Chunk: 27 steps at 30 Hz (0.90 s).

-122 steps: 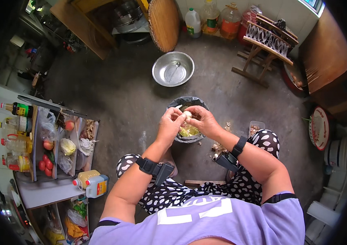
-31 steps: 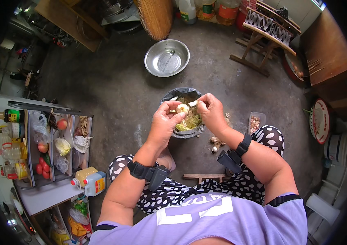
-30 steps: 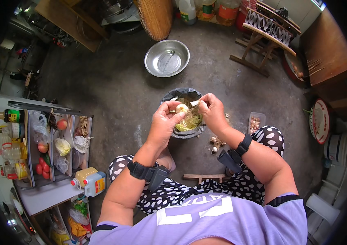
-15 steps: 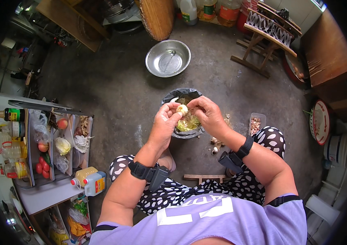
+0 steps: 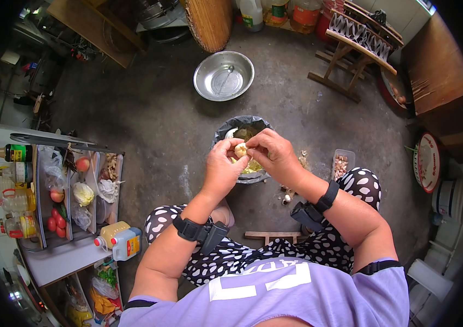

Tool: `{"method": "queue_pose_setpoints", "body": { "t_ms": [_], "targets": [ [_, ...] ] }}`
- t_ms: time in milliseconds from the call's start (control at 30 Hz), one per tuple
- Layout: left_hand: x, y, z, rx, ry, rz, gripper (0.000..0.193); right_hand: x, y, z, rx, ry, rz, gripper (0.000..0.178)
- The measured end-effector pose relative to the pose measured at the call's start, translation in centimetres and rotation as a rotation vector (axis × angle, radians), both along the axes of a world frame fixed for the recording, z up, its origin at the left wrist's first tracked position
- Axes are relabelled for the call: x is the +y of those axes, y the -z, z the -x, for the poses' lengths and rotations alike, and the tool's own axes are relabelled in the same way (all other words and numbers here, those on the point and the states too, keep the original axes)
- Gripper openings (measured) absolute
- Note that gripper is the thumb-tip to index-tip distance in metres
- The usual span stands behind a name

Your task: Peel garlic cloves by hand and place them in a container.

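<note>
A pale, partly peeled garlic bulb [image 5: 241, 150] is held over a bin lined with a black bag [image 5: 221, 132]. Thumb and fingers of my left hand [image 5: 223, 164] grip it from the left. My right hand [image 5: 273, 155] pinches at its right side, the fingertips touching the skin. Inside the bin lie yellow-green leaf scraps [image 5: 253, 167], partly hidden by my hands. On the floor by my right wrist are loose garlic bulbs [image 5: 287, 198] and dry skins [image 5: 303, 159]. A clear plastic box [image 5: 351, 157] of garlic cloves sits beside my right knee.
Beyond the bin stands a metal basin [image 5: 203, 88] with a spoon in it. A wooden folding stool [image 5: 332, 84] is at the far right. On my left are a vegetable rack [image 5: 70, 201] and two plastic jugs [image 5: 127, 244]. A red-rimmed basin [image 5: 427, 162] leans at the right.
My right hand has moved slightly left, and its fingertips now meet the bulb. The bulb has turned a little and sits slightly lower in my left fingers.
</note>
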<state>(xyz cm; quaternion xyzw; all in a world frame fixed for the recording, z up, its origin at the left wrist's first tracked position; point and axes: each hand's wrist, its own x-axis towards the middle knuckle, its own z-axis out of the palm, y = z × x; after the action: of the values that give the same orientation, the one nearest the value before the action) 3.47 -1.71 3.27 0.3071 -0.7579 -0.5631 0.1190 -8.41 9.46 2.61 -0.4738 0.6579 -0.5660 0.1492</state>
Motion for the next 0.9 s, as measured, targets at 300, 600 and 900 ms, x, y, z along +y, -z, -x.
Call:
{"method": "queue_pose_setpoints", "body": {
  "t_ms": [300, 600, 900],
  "targets": [
    [0.8, -1.7, 0.1, -0.007, 0.006, 0.281, 0.026, 0.0, 0.3, 0.0, 0.328, 0.051, 0.045, 0.008],
    [1.1, -1.5, 0.1, -0.002, 0.004, 0.329, 0.025, 0.1, 0.1, -0.8, 0.167, 0.092, 0.008, 0.009],
    [0.6, -0.4, 0.0, 0.149, -0.013, -0.099, 0.025, 0.0, 0.9, -0.6, -0.142, 0.182, -0.062, 0.003]
  ]
}}
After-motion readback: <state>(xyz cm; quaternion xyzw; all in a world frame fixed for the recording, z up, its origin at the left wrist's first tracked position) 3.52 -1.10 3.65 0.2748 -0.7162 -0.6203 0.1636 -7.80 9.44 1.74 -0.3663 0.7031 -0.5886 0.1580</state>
